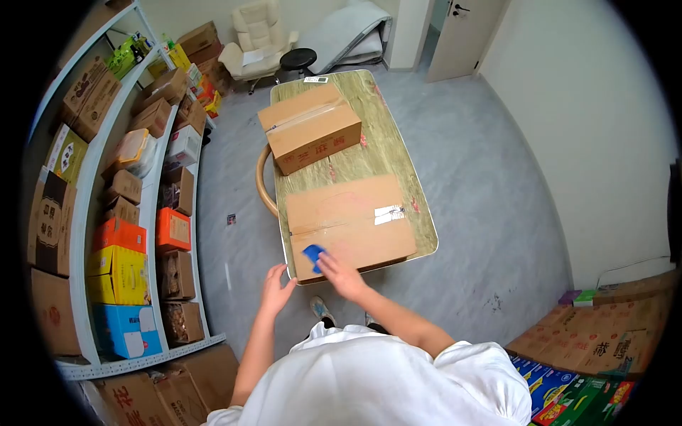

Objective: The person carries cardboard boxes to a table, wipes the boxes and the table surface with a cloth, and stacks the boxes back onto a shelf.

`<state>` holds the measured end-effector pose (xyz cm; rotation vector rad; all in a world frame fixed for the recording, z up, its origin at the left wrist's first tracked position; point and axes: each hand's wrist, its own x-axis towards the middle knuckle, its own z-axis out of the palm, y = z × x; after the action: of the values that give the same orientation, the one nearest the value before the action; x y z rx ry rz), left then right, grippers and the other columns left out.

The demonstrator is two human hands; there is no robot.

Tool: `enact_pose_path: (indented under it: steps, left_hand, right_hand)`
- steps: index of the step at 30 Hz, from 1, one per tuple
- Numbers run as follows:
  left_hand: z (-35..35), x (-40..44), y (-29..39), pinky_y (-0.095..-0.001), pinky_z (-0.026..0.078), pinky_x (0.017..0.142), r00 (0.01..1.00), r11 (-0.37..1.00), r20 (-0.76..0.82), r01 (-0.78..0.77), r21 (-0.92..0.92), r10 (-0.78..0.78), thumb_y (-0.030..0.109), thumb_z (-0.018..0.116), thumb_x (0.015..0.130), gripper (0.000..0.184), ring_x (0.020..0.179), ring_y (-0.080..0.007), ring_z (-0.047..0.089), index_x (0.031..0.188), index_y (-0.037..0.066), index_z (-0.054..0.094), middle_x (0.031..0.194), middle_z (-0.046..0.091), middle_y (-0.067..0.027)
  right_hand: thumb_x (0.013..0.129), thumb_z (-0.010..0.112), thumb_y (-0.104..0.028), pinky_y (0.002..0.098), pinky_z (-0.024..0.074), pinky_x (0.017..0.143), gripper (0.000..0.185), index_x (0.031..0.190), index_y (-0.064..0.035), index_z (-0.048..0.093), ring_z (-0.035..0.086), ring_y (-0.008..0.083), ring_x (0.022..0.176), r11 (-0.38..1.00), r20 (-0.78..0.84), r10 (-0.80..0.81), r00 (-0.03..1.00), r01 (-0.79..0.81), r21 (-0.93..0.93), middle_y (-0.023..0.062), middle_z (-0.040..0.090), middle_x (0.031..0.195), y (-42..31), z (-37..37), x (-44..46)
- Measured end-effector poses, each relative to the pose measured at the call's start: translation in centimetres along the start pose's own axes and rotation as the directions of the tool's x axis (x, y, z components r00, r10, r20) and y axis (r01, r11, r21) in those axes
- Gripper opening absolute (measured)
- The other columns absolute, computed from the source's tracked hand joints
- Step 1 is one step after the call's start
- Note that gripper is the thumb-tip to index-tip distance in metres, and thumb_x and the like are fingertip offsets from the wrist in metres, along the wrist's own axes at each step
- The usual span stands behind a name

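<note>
A large closed cardboard box [348, 220] lies on the near end of the table, with a white label [388, 214] on its top and a seam running across it. My right hand [341, 275] is over the box's near left part, with its fingers on a small blue object [314, 257] whose exact kind I cannot make out. Just off the box's near left corner, my left hand [276, 290] is held with fingers apart and nothing in it. Whether its fingertips touch the box's edge is unclear.
A second taped cardboard box [312, 128] sits farther back on the wood-patterned table [398, 149]. A curved wooden chair part [263, 181] juts out at the left. Shelves [99, 170] full of cartons line the left; more cartons [590, 341] lie at lower right.
</note>
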<state>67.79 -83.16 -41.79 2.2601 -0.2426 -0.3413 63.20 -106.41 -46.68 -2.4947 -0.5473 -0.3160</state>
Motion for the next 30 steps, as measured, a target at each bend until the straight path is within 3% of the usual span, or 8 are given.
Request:
enact_pose_path:
  steps: [3,5,7,15,21,27,29,30]
  left_hand:
    - [2.9,0.0,1.5,-0.0414,0.039,0.1,1.0,0.999,-0.003,-0.027,0.018,0.027,0.023,0.069,0.079,0.054,0.118,-0.0383,0.048,0.122,-0.004,0.052,0.126,0.049,-0.0242]
    - [5.0,0.3,2.2,-0.0438,0.036,0.103,0.993,0.991,-0.084,-0.076,0.108,0.085,0.025,0.068,0.079,0.059,0.122,-0.0415,0.043,0.125,-0.006,0.048,0.128,0.046,-0.0284]
    - [6.7,0.9,2.2,-0.0447,0.034,0.104,0.994,0.985,-0.105,-0.022,0.17,0.04,0.027,0.068,0.079,0.06,0.124,-0.0429,0.04,0.125,-0.006,0.048,0.13,0.044,-0.0304]
    - [8.5,1.6,4.3,-0.0465,0.032,0.106,0.981,0.92,-0.131,0.178,0.349,-0.14,0.033,0.067,0.078,0.067,0.125,-0.0462,0.036,0.128,-0.006,0.046,0.134,0.038,-0.0339]
    - [7.0,1.6,6.1,-0.0428,0.036,0.101,0.994,0.861,-0.049,0.114,0.496,-0.103,0.031,0.07,0.073,0.056,0.117,-0.0407,0.041,0.12,0.002,0.058,0.126,0.047,-0.0275]
    - [6.1,2.7,5.0,-0.0405,0.039,0.097,0.998,0.846,-0.032,0.066,0.53,-0.058,0.024,0.076,0.068,0.055,0.114,-0.0357,0.042,0.12,0.014,0.062,0.121,0.049,-0.0236]
    - [5.9,2.6,5.3,-0.0402,0.04,0.096,0.999,0.834,-0.035,0.028,0.551,-0.011,0.022,0.077,0.069,0.057,0.112,-0.0349,0.043,0.123,0.017,0.06,0.124,0.047,-0.0216]
    - [5.7,2.5,5.4,-0.0402,0.04,0.096,1.0,0.833,-0.019,0.02,0.553,-0.011,0.022,0.077,0.069,0.057,0.112,-0.0349,0.043,0.123,0.017,0.06,0.124,0.047,-0.0216]
  right_hand:
    - [0.063,0.063,0.006,0.0459,0.0347,0.106,0.064,0.125,0.0017,0.05,0.041,0.0397,0.126,0.978,-0.102,0.207,0.973,-0.21,-0.018,0.0196,0.045,0.135,3.8,-4.2,-3.9]
    - [0.065,0.06,0.006,0.0463,0.0341,0.106,0.062,0.127,0.0015,0.049,0.04,0.0397,0.127,0.931,-0.2,0.31,0.93,-0.339,-0.135,0.0196,0.044,0.136,6.6,-6.4,-6.6]
    - [0.068,0.058,0.006,0.0468,0.0338,0.106,0.06,0.127,0.0007,0.049,0.039,0.0393,0.127,0.907,-0.314,0.323,0.893,-0.386,-0.166,0.0193,0.043,0.136,9.1,-7.9,-8.9]
    - [0.077,0.051,0.007,0.0438,0.0367,0.103,0.054,0.13,0.0006,0.046,0.041,0.0403,0.123,0.861,-0.319,0.48,0.817,-0.508,-0.006,0.0222,0.041,0.135,11.0,-9.0,-10.5]
    - [0.085,0.045,0.001,0.0406,0.0388,0.099,0.042,0.126,0.0063,0.048,0.048,0.0413,0.113,0.659,-0.318,0.752,0.578,-0.635,0.404,0.0263,0.046,0.126,12.6,-7.8,-9.9]
    - [0.089,0.047,-0.007,0.0408,0.0395,0.097,0.038,0.125,0.0055,0.051,0.051,0.0366,0.109,0.484,-0.364,0.874,0.321,-0.64,0.597,0.0237,0.051,0.118,13.1,-4.5,-11.4]
    - [0.087,0.049,-0.007,0.0397,0.0402,0.095,0.041,0.127,0.0049,0.049,0.053,0.0348,0.106,0.206,-0.189,0.978,0.084,-0.447,0.871,0.0212,0.055,0.109,13.2,-2.9,-11.5]
    - [0.085,0.052,-0.006,0.0355,0.0434,0.087,0.039,0.123,0.0039,0.051,0.054,0.0273,0.098,0.162,-0.147,0.987,0.069,-0.406,0.899,0.0146,0.056,0.102,12.4,-3.4,-11.0]
